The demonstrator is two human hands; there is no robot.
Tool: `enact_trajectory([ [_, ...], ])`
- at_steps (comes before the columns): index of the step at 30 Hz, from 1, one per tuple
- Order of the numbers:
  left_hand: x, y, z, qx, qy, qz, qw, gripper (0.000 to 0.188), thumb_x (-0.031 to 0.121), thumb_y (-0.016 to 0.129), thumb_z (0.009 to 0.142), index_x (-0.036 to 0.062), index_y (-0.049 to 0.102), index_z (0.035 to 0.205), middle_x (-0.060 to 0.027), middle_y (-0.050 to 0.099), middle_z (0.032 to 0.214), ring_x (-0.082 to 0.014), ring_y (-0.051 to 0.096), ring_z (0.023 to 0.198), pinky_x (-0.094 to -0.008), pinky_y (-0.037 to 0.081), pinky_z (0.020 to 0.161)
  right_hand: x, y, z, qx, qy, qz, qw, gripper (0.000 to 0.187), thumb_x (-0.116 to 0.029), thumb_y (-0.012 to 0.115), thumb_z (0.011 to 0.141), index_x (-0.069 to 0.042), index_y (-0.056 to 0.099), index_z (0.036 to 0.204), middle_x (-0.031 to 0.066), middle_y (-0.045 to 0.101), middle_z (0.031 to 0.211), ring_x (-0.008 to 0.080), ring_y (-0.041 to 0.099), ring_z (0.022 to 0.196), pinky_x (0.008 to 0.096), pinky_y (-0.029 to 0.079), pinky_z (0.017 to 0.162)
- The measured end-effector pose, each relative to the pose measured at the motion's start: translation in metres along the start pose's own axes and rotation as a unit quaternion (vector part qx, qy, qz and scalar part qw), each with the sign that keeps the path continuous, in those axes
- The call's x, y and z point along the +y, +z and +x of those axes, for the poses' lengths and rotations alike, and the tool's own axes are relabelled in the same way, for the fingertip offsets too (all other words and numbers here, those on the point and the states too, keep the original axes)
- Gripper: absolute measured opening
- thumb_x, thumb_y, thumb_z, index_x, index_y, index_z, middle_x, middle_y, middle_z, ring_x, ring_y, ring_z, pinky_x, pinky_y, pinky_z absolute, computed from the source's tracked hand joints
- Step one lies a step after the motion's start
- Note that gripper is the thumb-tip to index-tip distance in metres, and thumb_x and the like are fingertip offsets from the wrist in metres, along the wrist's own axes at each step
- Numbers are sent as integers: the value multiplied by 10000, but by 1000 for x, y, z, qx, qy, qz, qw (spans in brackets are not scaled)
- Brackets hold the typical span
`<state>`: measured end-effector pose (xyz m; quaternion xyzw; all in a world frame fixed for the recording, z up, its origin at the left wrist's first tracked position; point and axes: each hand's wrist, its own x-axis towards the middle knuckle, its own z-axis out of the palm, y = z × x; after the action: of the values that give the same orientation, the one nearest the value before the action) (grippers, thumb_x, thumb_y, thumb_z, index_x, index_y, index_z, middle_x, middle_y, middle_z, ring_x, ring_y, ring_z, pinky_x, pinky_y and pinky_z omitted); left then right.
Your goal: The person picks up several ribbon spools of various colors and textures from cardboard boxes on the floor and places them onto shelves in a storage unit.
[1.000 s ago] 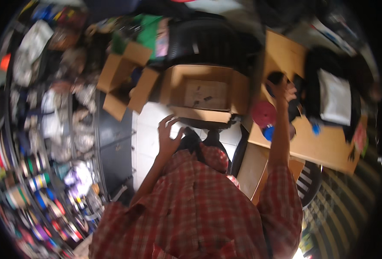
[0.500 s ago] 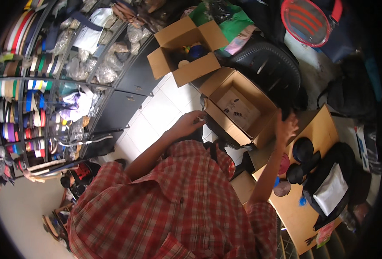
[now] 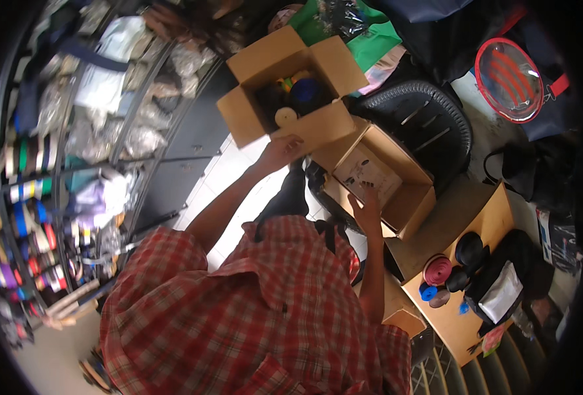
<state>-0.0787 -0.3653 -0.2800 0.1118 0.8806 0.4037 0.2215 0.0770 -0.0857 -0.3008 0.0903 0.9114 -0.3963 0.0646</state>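
Observation:
My left hand (image 3: 281,151) reaches up to an open cardboard box (image 3: 252,125) and grips the lower edge of its front flap. Inside that box lie a blue spool (image 3: 308,92) and a cream round spool (image 3: 285,116). My right hand (image 3: 368,207) rests with fingers spread on the near rim of a second open cardboard box (image 3: 418,197), which has a printed sheet (image 3: 369,172) on its bottom. The second box stands just right of and below the first. My red plaid shirt fills the lower middle.
A black office chair (image 3: 426,118) stands behind the second box. A wooden table (image 3: 495,220) at right holds red (image 3: 437,270), black (image 3: 469,249) and blue (image 3: 427,291) rolls and a black bag (image 3: 502,293). Shelves with ribbon spools (image 3: 15,217) line the left. A red-rimmed round cover (image 3: 510,71) sits upper right.
My left hand has risen from my lap to the spool box. My right hand has left the wooden table and come to the second box's rim. The view has swung left.

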Motion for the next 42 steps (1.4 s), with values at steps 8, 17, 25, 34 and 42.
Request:
enact_trajectory([
  [8, -111, -21, 208, -40, 82, 158, 983, 605, 297, 741, 740, 97, 501, 1258, -170, 584, 1130, -350, 559, 1087, -434, 471, 899, -102, 52, 29, 23, 161, 93, 982, 453, -211, 663, 862, -24, 522, 1249, 197, 550, 1206, 332, 556, 1050, 400, 462, 886],
  [17, -128, 9, 273, -63, 13, 295, 953, 1083, 382, 887, 542, 116, 307, 1418, -178, 411, 1302, -409, 418, 1215, -570, 442, 895, -147, 67, 28, 35, 338, 80, 937, 409, -190, 621, 892, -40, 505, 1254, 153, 565, 1216, 270, 612, 974, 389, 493, 836],
  [25, -126, -25, 248, -40, 108, 246, 962, 1001, 335, 855, 505, 59, 387, 1346, -198, 444, 1258, -380, 460, 1165, -536, 445, 897, -155, 62, 62, 52, 263, 38, 963, 400, -183, 627, 886, -64, 532, 1255, 123, 618, 1175, 218, 656, 910, 361, 513, 779],
  [34, -148, -34, 209, -20, 77, 24, 997, 1016, 376, 815, 528, -7, 366, 1356, -277, 439, 1266, -436, 434, 1186, -495, 393, 984, -141, 58, 53, 83, 142, 33, 986, 346, -173, 624, 892, -28, 537, 1194, 155, 613, 1097, 258, 649, 937, 360, 525, 701],
  [42, -103, -67, 191, 33, -144, -161, 976, 822, 347, 806, 622, 62, 459, 1311, -185, 587, 1191, -331, 606, 1053, -435, 478, 920, -129, 44, 25, 53, 201, 101, 973, 332, -139, 625, 876, -11, 564, 1175, 195, 583, 1114, 347, 584, 1014, 404, 492, 832],
])
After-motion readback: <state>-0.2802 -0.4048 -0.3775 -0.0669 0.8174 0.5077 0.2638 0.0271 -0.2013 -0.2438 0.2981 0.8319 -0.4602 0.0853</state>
